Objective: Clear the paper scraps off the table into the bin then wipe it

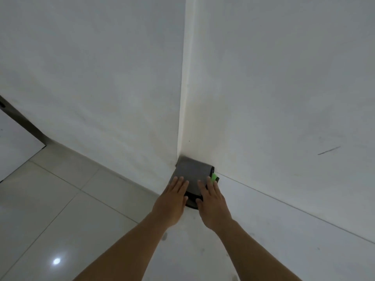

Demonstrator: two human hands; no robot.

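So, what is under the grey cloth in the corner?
A dark rounded object shows below the grey cloth, with a green part at the right. The cloth and both hands cover the rest.

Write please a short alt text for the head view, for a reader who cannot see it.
Two bare hands, left hand and right hand, rest flat on a grey bin standing in a white wall corner on a tiled floor.

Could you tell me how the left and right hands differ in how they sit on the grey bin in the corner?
The left hand lies on the near-left part of the grey bin, its fingers on plain grey. The right hand lies on the near-right part, its fingertips beside the green tab. Both rest flat, palm down, with fingers extended.
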